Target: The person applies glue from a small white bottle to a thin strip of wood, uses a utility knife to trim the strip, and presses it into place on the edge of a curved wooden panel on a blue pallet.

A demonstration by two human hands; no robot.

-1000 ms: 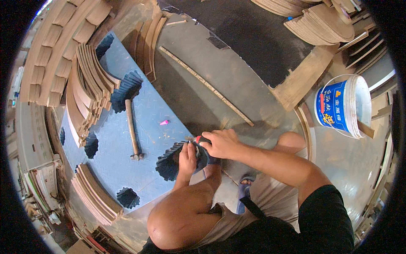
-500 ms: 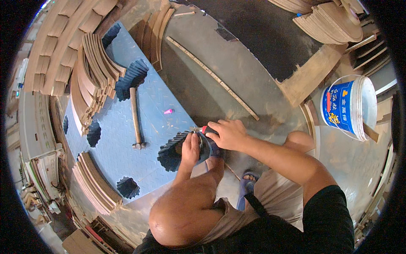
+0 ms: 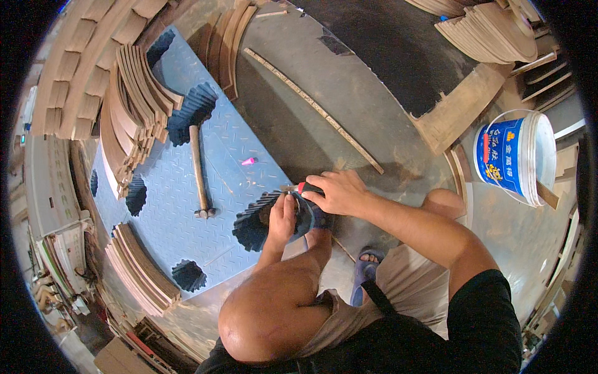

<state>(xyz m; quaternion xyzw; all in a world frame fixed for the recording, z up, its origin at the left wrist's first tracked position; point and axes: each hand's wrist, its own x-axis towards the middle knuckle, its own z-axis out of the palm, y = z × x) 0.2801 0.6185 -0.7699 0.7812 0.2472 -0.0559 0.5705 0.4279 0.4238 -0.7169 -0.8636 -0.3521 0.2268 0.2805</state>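
Your right hand [image 3: 341, 192] still clutches the red tool [image 3: 302, 187] mid-frame, your left hand [image 3: 281, 219] near its tip, pinch unclear; work spot seems unchanged.

On the platform [image 3: 165, 212], a hammer [image 3: 197, 163] lies left of a cap [image 3: 250, 161]; strips [image 3: 140, 271] line the left edge; a tool [image 3: 309, 190] is in the right hand [image 3: 339, 194].
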